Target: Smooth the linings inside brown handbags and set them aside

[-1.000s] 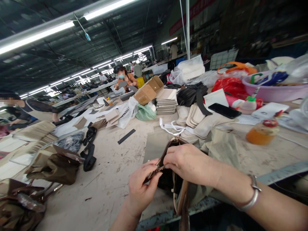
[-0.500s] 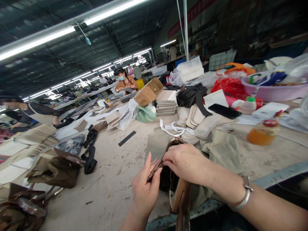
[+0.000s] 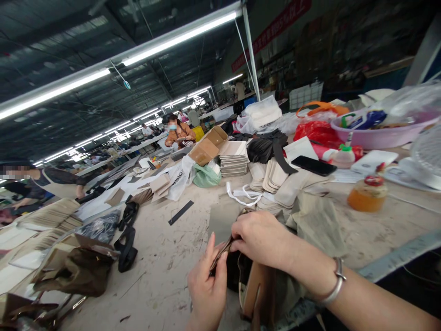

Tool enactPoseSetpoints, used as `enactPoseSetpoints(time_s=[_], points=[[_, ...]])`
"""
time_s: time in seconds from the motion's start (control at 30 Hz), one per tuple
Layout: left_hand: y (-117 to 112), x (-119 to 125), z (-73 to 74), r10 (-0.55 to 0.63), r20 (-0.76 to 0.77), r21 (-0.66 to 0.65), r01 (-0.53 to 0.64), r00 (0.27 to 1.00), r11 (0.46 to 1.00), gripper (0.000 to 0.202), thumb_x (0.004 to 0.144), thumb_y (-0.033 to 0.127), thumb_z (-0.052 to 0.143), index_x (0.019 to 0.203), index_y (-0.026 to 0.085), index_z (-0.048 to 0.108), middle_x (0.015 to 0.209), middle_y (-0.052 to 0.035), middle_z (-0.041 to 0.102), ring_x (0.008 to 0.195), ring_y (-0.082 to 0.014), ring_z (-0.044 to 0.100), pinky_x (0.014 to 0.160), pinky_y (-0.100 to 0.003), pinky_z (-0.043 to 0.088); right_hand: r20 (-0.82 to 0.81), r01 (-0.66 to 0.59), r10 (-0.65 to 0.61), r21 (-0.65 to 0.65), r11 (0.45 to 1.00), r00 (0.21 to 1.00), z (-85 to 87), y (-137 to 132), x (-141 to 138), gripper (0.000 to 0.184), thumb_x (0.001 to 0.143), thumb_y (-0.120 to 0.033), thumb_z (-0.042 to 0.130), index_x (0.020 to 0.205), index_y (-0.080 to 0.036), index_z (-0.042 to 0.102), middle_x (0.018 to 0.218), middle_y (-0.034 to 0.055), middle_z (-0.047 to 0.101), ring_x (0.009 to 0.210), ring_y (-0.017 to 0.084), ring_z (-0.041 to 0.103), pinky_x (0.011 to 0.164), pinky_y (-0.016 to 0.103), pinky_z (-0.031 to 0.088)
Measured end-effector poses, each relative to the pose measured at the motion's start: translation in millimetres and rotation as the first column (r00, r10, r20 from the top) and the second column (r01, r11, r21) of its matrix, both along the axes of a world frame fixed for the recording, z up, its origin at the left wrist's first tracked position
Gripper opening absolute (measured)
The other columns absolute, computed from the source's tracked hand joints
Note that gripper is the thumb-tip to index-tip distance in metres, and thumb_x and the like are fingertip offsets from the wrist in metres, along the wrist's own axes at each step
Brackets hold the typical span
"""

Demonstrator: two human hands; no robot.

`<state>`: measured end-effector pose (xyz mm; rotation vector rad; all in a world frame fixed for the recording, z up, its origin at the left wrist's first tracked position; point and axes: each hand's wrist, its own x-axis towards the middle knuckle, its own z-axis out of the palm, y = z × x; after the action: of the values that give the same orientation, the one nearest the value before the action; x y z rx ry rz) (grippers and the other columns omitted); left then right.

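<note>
A brown bag point(image 3: 257, 289) stands at the table's front edge with its mouth open, showing a dark inside and a tan side wall. My left hand point(image 3: 208, 280) pinches the bag's rim between thumb and fingers. Just to the right, my right hand point(image 3: 258, 236) grips the same rim with bent fingers; a metal bangle is on that wrist. My right hand and forearm cover part of the bag. Under and behind it lies a flat grey-green sheet point(image 3: 222, 220), and thin greenish fabric point(image 3: 317, 223) spreads to the right.
Other brown bags point(image 3: 81, 271) sit at left beside black straps point(image 3: 127, 248). A black strip point(image 3: 181, 213) lies mid-table. Farther back are stacked panels point(image 3: 233, 158), a phone point(image 3: 313, 166), an orange-filled jar point(image 3: 367, 195) and a purple basin point(image 3: 386, 135). Two co-workers are beyond.
The camera view has tilted and shifted slightly, so the table items sit a little differently in the picture. Both hands keep their hold on the bag's rim, with little finger movement.
</note>
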<state>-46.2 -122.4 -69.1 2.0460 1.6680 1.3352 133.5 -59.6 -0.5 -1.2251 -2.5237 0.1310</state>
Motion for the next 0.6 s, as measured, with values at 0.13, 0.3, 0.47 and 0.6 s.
enactPoseSetpoints(time_s=[0.13,0.3,0.47,0.6], points=[[-1,-1,0.4,0.039,-0.067,0.028,-0.037,0.997,0.999,0.047,0.086,0.025,0.056,0.132,0.023,0.046,0.102,-0.0027,0.071,0.09,-0.0165,0.068,0.083,-0.027,0.055,-0.009,-0.02,0.019,-0.069,0.997,1.0,3.4,9,13,0.013,0.074,-0.035,0.064,0.079,-0.026,0.071,0.078,0.0019,0.07,0.075,0.02,0.063,0.056,0.025,0.036],[-1,5,2.8,0.069,-0.044,-0.017,-0.07,0.997,0.997,0.047,0.086,0.029,0.055,0.132,0.021,0.045,0.099,-0.0026,0.071,0.089,-0.0168,0.068,0.084,-0.028,0.054,-0.037,-0.003,0.002,-0.021,1.0,0.999,-2.0,12,17,0.014,0.079,-0.027,0.057,0.077,-0.024,0.071,0.077,0.0037,0.07,0.072,0.019,0.062,0.056,0.025,0.035],[1,5,2.2,0.074,-0.03,-0.076,-0.076,0.997,0.994,0.046,0.087,0.033,0.053,0.13,0.018,0.046,0.096,-0.0052,0.071,0.086,-0.0169,0.067,0.081,-0.029,0.054,-0.099,0.003,-0.002,0.017,1.0,0.995,-9.3,12,15,0.016,0.081,-0.026,0.054,0.077,-0.021,0.069,0.074,0.0048,0.07,0.069,0.02,0.061,0.057,0.026,0.036],[3,1,4.5,0.005,-0.132,-0.04,-0.01,0.991,0.999,0.039,0.087,0.03,0.054,0.123,0.016,0.054,0.102,-0.0096,0.068,0.09,-0.0188,0.065,0.08,-0.028,0.053,-0.119,0.008,-0.004,0.03,1.0,0.993,-10.7,14,15,0.016,0.081,-0.025,0.053,0.076,-0.021,0.068,0.075,0.0048,0.069,0.068,0.02,0.061,0.056,0.026,0.037]])
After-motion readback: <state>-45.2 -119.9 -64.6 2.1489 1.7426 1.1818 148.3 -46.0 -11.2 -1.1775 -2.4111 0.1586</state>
